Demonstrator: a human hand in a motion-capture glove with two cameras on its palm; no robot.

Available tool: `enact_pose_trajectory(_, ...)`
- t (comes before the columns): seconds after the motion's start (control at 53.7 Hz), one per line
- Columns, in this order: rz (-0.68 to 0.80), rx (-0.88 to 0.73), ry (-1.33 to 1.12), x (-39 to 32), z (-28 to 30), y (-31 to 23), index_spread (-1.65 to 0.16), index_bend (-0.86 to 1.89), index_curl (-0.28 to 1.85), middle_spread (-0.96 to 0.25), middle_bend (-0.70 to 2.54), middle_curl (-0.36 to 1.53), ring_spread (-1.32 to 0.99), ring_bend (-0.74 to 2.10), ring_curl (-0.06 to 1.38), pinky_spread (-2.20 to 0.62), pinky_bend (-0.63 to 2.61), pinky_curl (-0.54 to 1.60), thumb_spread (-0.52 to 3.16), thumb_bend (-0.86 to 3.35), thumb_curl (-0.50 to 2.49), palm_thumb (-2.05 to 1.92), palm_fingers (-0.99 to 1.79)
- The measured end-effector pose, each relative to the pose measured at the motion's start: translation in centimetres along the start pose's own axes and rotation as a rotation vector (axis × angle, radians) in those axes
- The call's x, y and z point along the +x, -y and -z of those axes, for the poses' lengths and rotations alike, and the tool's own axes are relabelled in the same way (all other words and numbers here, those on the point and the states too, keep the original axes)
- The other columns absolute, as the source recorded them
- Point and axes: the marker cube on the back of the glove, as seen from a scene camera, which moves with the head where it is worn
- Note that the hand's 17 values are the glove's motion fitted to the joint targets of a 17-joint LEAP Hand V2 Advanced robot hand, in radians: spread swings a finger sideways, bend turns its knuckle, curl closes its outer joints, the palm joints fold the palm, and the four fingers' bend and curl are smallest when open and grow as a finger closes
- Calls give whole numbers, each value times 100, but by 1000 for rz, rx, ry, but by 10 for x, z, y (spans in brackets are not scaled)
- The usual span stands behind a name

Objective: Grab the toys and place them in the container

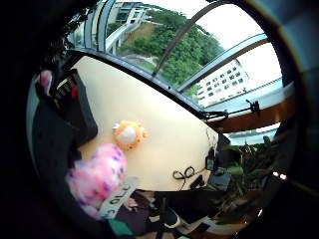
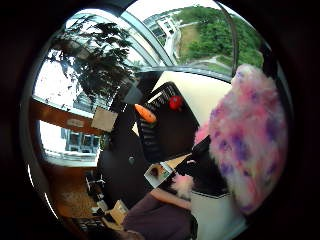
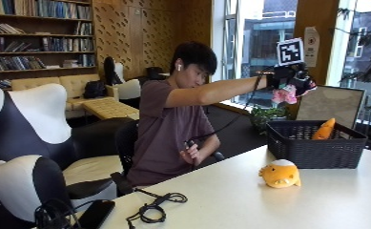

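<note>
In the outside view my gloved right hand (image 3: 291, 78) is raised high above the black basket (image 3: 312, 148) and grips a pink fluffy toy (image 3: 284, 95). That pink and purple toy (image 2: 248, 140) fills much of the thumb side palm view and shows beside the palm (image 1: 97, 178) in the other. An orange carrot toy (image 3: 324, 129) leans inside the basket, with a small red toy (image 2: 175, 103) beside the carrot (image 2: 145, 113). An orange round plush with a white face (image 3: 280, 173) lies on the table (image 3: 248, 200) in front of the basket, and shows on the tabletop (image 1: 128, 134).
A coiled black cable (image 3: 154, 209) and a dark phone (image 3: 95, 213) lie at the table's near left corner. The person's bare left hand (image 3: 190, 152) holds a cable by the chest. Black and white chairs (image 3: 20, 157) stand left of the table.
</note>
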Motion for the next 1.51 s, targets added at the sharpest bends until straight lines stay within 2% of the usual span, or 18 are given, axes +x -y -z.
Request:
enact_pose_trajectory(0.13,80,20,-39,-98,-33,18,-41,68,-1,-21,81,81,-26,143,55,-38,115,51,83,-1,84,54,108)
enact_pose_trajectory(0.223,-47,-46,-147,-130,-63,28,-42,66,-2,-21,79,83,-26,143,55,-38,114,51,83,-2,85,51,106)
enact_pose_trajectory(0.261,33,-115,-119,-147,-75,26,-42,60,-3,-22,76,82,-26,144,55,-38,115,51,84,-2,85,50,100)
enact_pose_trajectory(0.298,199,-206,-64,-164,-85,20,-38,43,-2,-25,63,79,-27,138,54,-38,121,53,94,-11,79,31,69)
enact_pose_trajectory(0.335,241,-256,-53,-172,-93,19,-33,28,0,-22,41,74,-25,128,54,-34,126,57,104,-11,72,21,4)
enact_pose_trajectory(0.354,193,-264,-73,-173,-97,20,-35,41,5,-25,67,84,-26,148,63,-37,127,59,100,2,78,37,80)
enact_pose_trajectory(0.372,127,-266,-99,-174,-101,23,-31,22,-3,-18,28,66,-20,109,44,-28,125,51,107,-11,69,16,-25)
enact_pose_trajectory(0.391,81,-269,-113,-175,-104,24,-29,24,6,-11,21,67,-15,94,46,-22,124,57,107,-14,65,8,-66)
enact_pose_trajectory(0.484,229,-287,-8,-177,-104,18,-24,11,7,-1,8,55,-6,62,33,-10,113,48,111,-8,57,-5,-57)
enact_pose_trajectory(0.652,-57,-258,-140,-140,-89,26,-22,5,8,7,5,40,3,43,24,1,103,41,115,-7,45,-8,-47)
enact_pose_trajectory(0.745,200,-266,-32,-114,-66,13,-21,5,9,7,7,35,4,39,23,4,98,38,116,-7,41,-8,-43)
enact_pose_trajectory(0.819,54,-263,-91,-76,-54,14,-23,6,10,6,8,32,5,37,23,5,93,37,117,-7,37,-8,-39)
enact_pose_trajectory(0.894,128,-252,-70,-44,-39,4,-23,7,10,5,9,30,5,34,24,6,90,36,118,-6,34,-8,-36)
enact_pose_trajectory(1.155,-106,-196,-139,82,-18,-18,-25,6,10,2,12,25,5,32,25,7,83,34,130,0,31,1,-29)
enact_pose_trajectory(1.248,57,-218,-143,124,-41,-32,-25,6,10,1,12,25,4,33,26,7,82,34,134,2,33,7,-26)
enact_pose_trajectory(1.285,20,-234,-148,138,-57,-33,-26,10,11,2,-2,21,4,39,28,7,87,35,135,3,33,9,-30)
enact_pose_trajectory(1.36,-181,-271,-143,162,-102,-33,-26,7,11,-1,13,23,3,36,28,6,84,34,137,2,33,10,-23)
enact_pose_trajectory(1.509,-77,-480,-221,170,-226,-61,-26,8,12,-2,12,23,3,35,28,6,86,35,135,-3,33,6,-24)
